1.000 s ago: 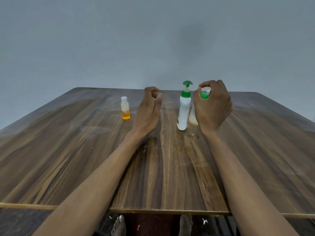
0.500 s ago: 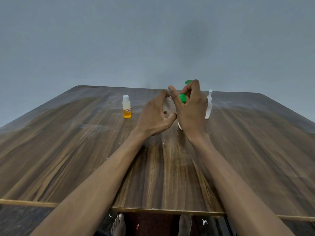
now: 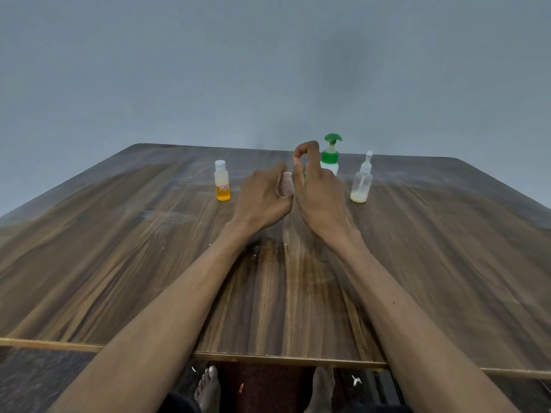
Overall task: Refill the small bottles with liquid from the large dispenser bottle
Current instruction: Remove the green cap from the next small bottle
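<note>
Wood-grain table (image 3: 119, 263) filled the lower two thirds of the frame, and your two hands met just above its centre. Your left hand (image 3: 262, 198) was curled around a small translucent bottle (image 3: 286, 184), whose pale body showed between your fingers and the other hand. Your right hand (image 3: 316, 192) sat touching that bottle's right side, its thumb and forefinger pinched together high at the top; a sliver of green (image 3: 304, 174) showed at its inner edge, but you could not tell from this view what it was or whether the hand held it. Directly behind your right hand, upper centre of the frame, the large dispenser bottle (image 3: 330, 158) stood upright with its green pump head clear above your knuckles. Just right of it stood a clear spray bottle (image 3: 361, 181), upright, with a shallow layer of whitish liquid at the bottom. Left of your hands, well apart from the others, a small white-capped bottle (image 3: 222, 181) stood upright with orange liquid in its lower part. Your bare feet (image 3: 208, 389) showed under the table's near edge.
</note>
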